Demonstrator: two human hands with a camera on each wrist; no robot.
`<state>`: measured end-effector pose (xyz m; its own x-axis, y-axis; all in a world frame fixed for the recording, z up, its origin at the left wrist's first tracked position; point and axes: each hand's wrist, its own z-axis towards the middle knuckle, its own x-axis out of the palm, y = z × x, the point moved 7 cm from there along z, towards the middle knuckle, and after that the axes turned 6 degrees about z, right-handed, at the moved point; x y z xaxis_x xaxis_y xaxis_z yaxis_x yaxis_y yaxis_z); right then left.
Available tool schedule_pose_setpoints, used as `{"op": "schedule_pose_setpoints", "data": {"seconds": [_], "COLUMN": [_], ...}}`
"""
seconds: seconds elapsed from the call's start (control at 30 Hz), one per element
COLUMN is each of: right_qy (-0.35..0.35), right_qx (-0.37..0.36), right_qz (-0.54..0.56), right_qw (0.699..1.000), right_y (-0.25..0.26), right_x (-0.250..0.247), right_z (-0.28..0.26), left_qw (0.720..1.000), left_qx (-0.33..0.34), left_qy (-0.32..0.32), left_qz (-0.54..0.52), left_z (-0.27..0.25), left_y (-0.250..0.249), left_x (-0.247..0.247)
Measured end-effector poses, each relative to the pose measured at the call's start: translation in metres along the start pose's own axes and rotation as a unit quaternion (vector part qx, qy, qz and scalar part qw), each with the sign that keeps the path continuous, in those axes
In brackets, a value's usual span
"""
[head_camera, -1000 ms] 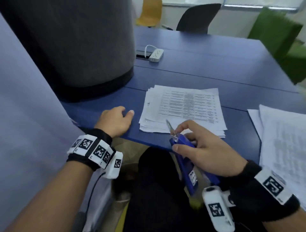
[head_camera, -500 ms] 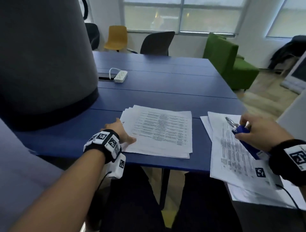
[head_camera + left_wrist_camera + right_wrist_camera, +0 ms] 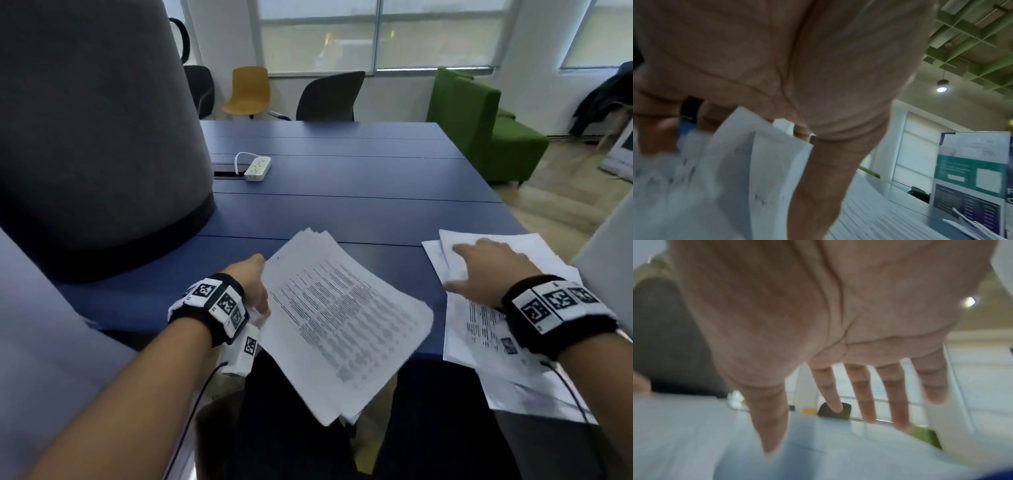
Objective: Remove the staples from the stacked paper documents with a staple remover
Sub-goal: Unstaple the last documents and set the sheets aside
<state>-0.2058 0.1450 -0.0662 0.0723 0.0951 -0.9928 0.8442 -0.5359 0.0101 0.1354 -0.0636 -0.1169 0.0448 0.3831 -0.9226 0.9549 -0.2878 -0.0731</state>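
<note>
left hand (image 3: 251, 284): fingers hold printed, fanned, tilted paper stack (image 3: 339, 318) | right hand (image 3: 486, 270): fingers spread wide over second stack (image 3: 479, 342)

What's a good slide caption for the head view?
Left hand lifts paper stack; right hand spreads over second pile.

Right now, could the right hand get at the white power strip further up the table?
Probably yes: the right hand is open over papers, and only bare table lies before the power strip.
</note>
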Motion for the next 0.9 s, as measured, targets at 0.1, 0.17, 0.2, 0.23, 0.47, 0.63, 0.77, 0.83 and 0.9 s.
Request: {"op": "schedule_pose_setpoints", "data": {"seconds": [0.1, 0.17, 0.2, 0.23, 0.47, 0.63, 0.77, 0.83, 0.9], "right_qy": [0.01, 0.072, 0.107, 0.137, 0.13, 0.114, 0.067, 0.054, 0.053], "right_qx": [-0.106, -0.131, -0.137, -0.139, -0.166, -0.193, -0.175, -0.135, -0.102], "right_qz": [0.135, 0.152, 0.137, 0.107, 0.081, 0.15, 0.272, 0.354, 0.406], "right_qw": [0.985, 0.977, 0.975, 0.975, 0.974, 0.963, 0.944, 0.924, 0.906], "right_y": [0.06, 0.098, 0.113, 0.125, 0.165, 0.169, 0.149, 0.135, 0.125], "right_x": [-0.004, 0.012, 0.023, 0.034, 0.052, 0.063, 0.063, 0.059, 0.06], "right_z": [-0.003, -0.007, -0.009, -0.01, -0.021, -0.032, -0.031, -0.029, -0.026], "left_qw": [0.999, 0.998, 0.995, 0.991, 0.979, 0.965, 0.934, 0.91, 0.882], "left_qx": [0.027, -0.028, -0.067, -0.098, -0.093, -0.076, -0.046, -0.024, -0.009], "left_qy": [-0.019, -0.057, -0.077, -0.092, -0.104, -0.06, -0.132, -0.182, -0.197], "left_qz": [0.01, 0.012, 0.004, -0.01, -0.146, -0.242, -0.328, -0.371, -0.427], "left_z": [-0.002, -0.007, -0.011, -0.016, -0.034, -0.058, -0.072, -0.077, -0.074], "left_y": [0.0, 0.012, 0.022, 0.03, 0.049, 0.034, 0.038, 0.047, 0.053], "left_x": [0.003, 0.002, 0.003, 0.006, 0.027, 0.051, 0.048, 0.038, 0.029]}}
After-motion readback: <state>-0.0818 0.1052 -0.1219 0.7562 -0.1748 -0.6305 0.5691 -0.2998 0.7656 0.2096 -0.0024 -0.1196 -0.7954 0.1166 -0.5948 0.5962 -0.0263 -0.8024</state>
